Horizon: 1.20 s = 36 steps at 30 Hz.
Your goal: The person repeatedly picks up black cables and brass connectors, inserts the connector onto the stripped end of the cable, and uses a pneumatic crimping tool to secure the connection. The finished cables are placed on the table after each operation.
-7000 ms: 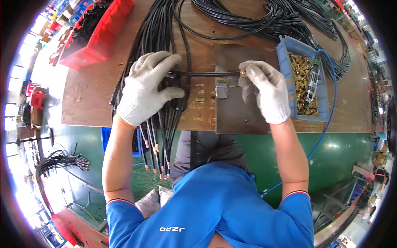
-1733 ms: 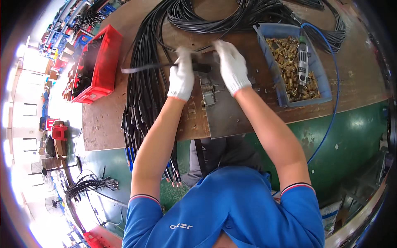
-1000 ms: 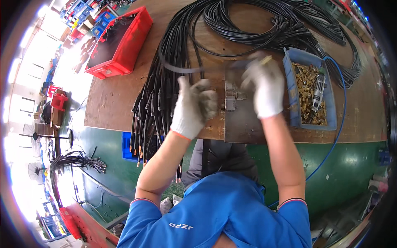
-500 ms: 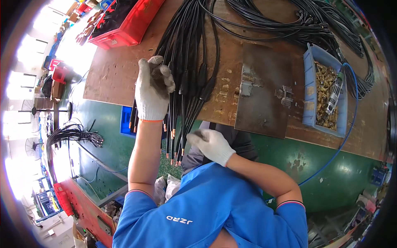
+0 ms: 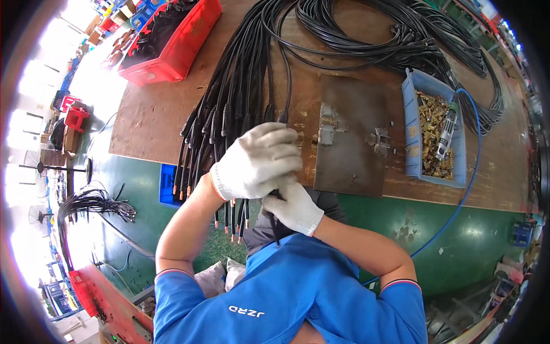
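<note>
Both my hands wear white knitted gloves. My left hand (image 5: 259,160) is closed over a black cable (image 5: 276,230) at the near table edge. Right below it, my right hand (image 5: 295,207) pinches the same cable, and the two hands touch. The cable's dark end pokes out beneath the right hand, pointing toward my blue shirt; its stretch inside the gloves is hidden. To the left hangs a bundle of black cables (image 5: 220,114) with thick moulded sleeves, several bare copper ends (image 5: 233,230) showing past the table edge.
A dark metal plate (image 5: 350,166) with small fixtures lies right of my hands. Beyond it, a blue bin (image 5: 409,126) holds brass parts (image 5: 431,123) and a tool (image 5: 448,135) on a blue hose (image 5: 478,143). A red crate (image 5: 166,69) stands far left; coiled cables (image 5: 366,51) lie behind.
My left hand has come down and right from above the bundle, closing over a cable beside my right hand. My right hand has shifted slightly right and down. The view has moved a little.
</note>
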Each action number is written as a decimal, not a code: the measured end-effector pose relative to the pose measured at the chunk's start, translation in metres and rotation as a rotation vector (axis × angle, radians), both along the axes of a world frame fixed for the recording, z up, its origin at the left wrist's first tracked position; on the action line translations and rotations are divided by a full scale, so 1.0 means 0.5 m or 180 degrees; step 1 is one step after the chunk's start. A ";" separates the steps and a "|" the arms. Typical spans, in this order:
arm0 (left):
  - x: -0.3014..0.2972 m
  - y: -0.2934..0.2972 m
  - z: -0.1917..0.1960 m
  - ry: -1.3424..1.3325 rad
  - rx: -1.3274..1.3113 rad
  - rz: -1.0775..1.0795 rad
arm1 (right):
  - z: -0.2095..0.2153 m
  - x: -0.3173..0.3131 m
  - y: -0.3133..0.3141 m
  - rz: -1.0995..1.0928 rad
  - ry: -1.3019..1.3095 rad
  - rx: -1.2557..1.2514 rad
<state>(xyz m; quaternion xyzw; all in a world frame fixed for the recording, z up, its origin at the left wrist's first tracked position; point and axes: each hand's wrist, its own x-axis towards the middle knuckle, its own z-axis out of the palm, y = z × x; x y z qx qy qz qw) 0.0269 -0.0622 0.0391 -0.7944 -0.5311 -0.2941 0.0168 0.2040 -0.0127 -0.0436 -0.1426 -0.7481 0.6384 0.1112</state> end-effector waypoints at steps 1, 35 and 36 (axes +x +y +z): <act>-0.004 0.004 0.006 0.0117 -0.0051 -0.0167 | 0.008 -0.005 0.021 0.0380 -0.0239 -0.0015; -0.016 0.064 -0.007 0.0090 -0.1218 0.0595 | 0.083 0.032 0.266 -0.0112 -0.0076 0.4383; -0.015 0.069 -0.007 0.0120 -0.1202 0.0576 | 0.085 0.038 0.269 -0.0168 -0.0042 0.4422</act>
